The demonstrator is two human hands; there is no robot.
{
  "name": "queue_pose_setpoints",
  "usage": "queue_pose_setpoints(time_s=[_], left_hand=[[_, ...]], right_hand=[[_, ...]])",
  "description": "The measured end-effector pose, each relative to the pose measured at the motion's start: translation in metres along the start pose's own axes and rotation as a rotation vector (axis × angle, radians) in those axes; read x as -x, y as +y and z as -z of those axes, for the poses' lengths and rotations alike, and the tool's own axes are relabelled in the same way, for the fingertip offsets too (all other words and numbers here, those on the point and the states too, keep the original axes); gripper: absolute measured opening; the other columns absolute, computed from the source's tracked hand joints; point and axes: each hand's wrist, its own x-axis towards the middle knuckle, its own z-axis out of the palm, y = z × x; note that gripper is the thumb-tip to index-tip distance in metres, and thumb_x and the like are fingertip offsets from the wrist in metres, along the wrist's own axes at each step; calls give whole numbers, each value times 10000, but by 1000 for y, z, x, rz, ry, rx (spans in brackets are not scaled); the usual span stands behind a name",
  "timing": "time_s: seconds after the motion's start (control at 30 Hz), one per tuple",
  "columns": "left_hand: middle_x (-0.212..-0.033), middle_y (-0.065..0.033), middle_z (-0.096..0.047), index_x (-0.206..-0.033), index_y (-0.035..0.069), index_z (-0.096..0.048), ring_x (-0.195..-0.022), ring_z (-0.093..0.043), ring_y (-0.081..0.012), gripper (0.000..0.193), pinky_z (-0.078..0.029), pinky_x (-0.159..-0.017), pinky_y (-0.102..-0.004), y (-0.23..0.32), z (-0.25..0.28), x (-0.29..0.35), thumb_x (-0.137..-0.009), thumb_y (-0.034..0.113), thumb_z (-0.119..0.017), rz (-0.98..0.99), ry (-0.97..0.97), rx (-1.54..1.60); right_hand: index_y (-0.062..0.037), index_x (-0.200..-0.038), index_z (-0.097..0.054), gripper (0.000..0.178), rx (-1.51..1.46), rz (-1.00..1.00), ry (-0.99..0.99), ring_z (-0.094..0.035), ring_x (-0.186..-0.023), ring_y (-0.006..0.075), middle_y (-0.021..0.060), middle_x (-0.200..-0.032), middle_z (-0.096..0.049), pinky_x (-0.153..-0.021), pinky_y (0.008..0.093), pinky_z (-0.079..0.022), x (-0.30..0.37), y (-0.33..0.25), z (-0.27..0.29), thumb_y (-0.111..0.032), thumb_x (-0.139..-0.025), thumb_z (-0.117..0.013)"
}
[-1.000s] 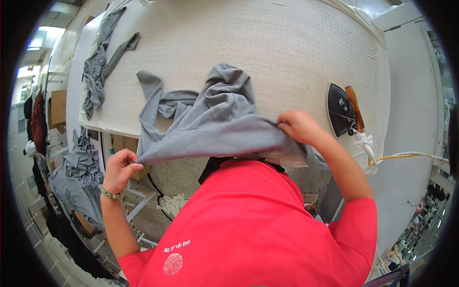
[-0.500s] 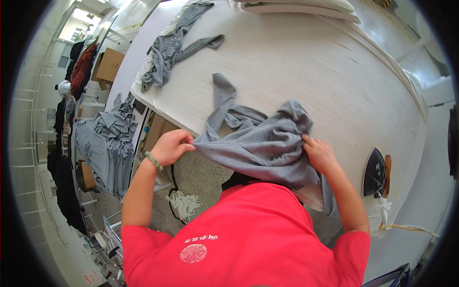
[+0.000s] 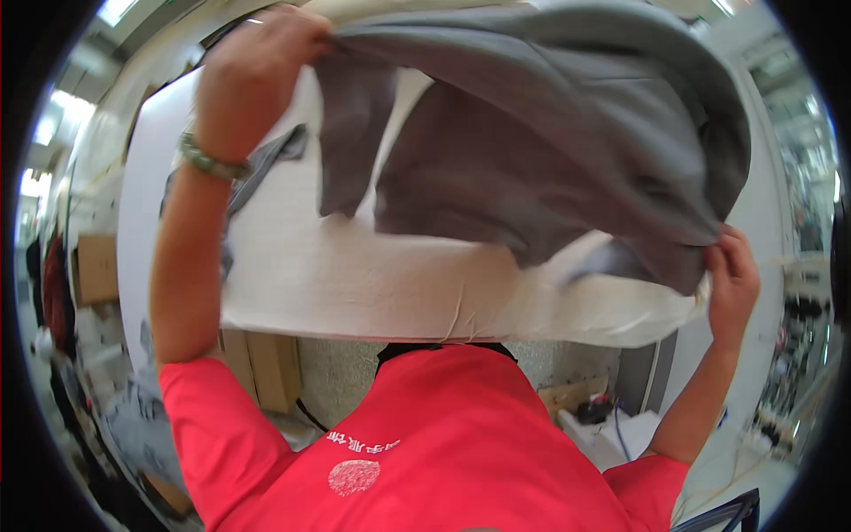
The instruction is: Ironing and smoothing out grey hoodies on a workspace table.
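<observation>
Lifted and spread in the air over the padded table (image 3: 355, 297) is a grey long-sleeved top (image 3: 541, 133), blurred by motion. My left hand (image 3: 253, 84), with a green bead bracelet at its wrist, is raised at the upper left and closed on one edge of the cloth. At the right, lower down, my right hand (image 3: 734, 275) pinches another edge of it. A sleeve-like strip hangs beside my left hand. The cloth hides much of the table's far part.
Another grey garment (image 3: 266, 168) lies on the table's left side, partly behind my left forearm. Cardboard boxes (image 3: 96, 266) stand at the far left, near a blurred grey heap of cloth (image 3: 142, 421). Under the table's left end is a brown carton (image 3: 270, 368).
Both hands have risen and moved apart, lifting the grey top off the table and spreading it. The view has shifted; the iron seen at the right before is out of sight.
</observation>
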Motion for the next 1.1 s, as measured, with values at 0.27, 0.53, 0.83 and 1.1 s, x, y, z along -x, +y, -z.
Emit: queue_pose_setpoints(time_s=[0.27,0.53,0.83,1.1], left_hand=[[-1122,-51,-739,-1222,77,-698,-979,-730,-180,191,-566,-845,-302,-52,18,-99,-1051,134,-634,61,202,-166],[-858,-103,-723,-1142,37,-629,-756,-738,-196,131,-612,-664,-317,30,-85,-171,-1018,61,-595,435,-95,1442],[-941,-139,-741,-1087,-15,-659,-878,-725,-195,129,-593,-787,-322,135,-249,-317,-1014,-12,-553,44,-2,1356],[-1084,-163,-752,-1167,42,-681,-1066,-730,-249,165,-581,-955,-371,62,-270,-343,-1018,70,-616,101,-114,1361]], right_hand=[[44,-1071,-676,165,-199,-65,346,-598,-1037,134,80,-1152,-676,-965,262,-437,75,-111,25,-115,-1042,-648],[25,-1103,-684,220,-532,-475,555,-592,-1011,112,60,-1107,-675,-967,269,-445,122,-74,-5,-187,-1070,-632],[18,-1154,-696,265,30,-460,732,-625,-1047,99,32,-1104,-706,-944,244,-469,98,21,78,-228,-1060,-675],[-2,-1167,-679,254,281,-198,736,-631,-1118,205,123,-1227,-691,-1040,353,-461,95,-63,43,-230,-1060,-656]])
